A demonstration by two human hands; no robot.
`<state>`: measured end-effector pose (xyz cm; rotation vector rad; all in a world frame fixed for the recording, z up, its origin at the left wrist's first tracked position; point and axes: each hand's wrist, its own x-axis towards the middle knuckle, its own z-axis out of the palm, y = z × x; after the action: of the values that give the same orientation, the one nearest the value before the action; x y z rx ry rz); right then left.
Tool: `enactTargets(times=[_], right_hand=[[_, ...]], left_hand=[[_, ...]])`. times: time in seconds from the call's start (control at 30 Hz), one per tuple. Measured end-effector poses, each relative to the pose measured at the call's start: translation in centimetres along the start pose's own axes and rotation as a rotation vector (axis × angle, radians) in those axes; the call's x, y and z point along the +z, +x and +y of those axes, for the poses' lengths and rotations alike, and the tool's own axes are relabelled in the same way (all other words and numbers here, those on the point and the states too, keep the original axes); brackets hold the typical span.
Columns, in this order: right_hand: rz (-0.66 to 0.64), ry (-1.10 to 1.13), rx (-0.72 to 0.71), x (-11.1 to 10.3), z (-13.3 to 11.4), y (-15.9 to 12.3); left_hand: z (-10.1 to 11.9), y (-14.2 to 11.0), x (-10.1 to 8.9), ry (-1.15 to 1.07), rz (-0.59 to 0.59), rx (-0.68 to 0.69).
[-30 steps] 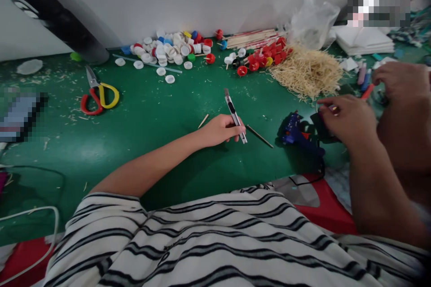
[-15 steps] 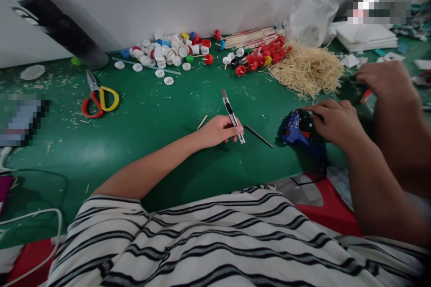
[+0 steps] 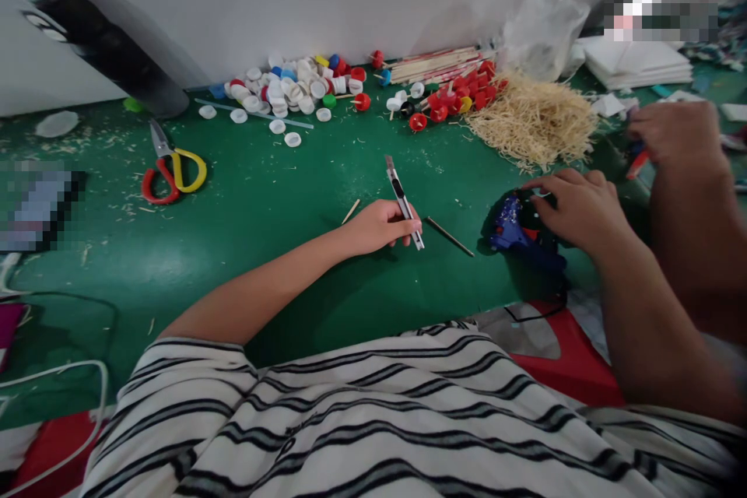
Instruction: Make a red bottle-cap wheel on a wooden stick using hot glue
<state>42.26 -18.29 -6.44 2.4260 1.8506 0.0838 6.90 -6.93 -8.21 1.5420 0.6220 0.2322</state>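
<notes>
Utility knife sits over the middle of the green table, tilted, upper end leaning toward the wall. My left hand has it: grip pinching the lower part of the handle between thumb and fingers. Just right of that hand, a thin dark rod lies slantwise on the table; just behind the wrist, a small wooden sliver.

Farther right, a blue glue gun on its side. My right hand is right beside it, fingers bent, tips near its upper end; from here I cannot tell whether that grip pinches anything.

Beyond, along the wall, I log a heap of mostly white bottle caps, a cluster of red caps on sticks and a mound of pale shavings. Left: scissors, one handle red, one yellow. Far right, a co-worker's hand near an orange-red item.
</notes>
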Motion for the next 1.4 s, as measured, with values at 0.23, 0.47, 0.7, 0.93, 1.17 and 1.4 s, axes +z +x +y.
enactTargets(times=[0.23, 0.47, 0.7, 0.93, 1.17, 1.4], right_hand=[[-0.013, -0.109, 0.049, 0.3, -1.8, 0.9], [0.015, -0.111, 0.055, 0.7, -1.6, 1.0], [-0.064, -0.064, 0.129, -0.3, -1.2, 2.0], [-0.087, -0.016, 0.109, -0.6, -0.5, 2.2], [-0.091, -0.056, 0.116, -0.7, -0.6, 2.4], [-0.125, -0.073, 0.158, -1.5, -0.9, 2.6]], left_hand=[[0.1, -0.1, -0.1, 0.003, -0.017, 0.006], [0.2, -0.1, -0.1, 0.018, -0.016, -0.001], [0.4, -0.1, -0.1, 0.001, -0.009, -0.007], [0.3, -0.1, -0.2, 0.024, -0.018, -0.001], [0.0, 0.0, -0.2, 0.024, -0.014, 0.007], [-0.2, 0.2, -0.1, 0.004, -0.021, 0.015]])
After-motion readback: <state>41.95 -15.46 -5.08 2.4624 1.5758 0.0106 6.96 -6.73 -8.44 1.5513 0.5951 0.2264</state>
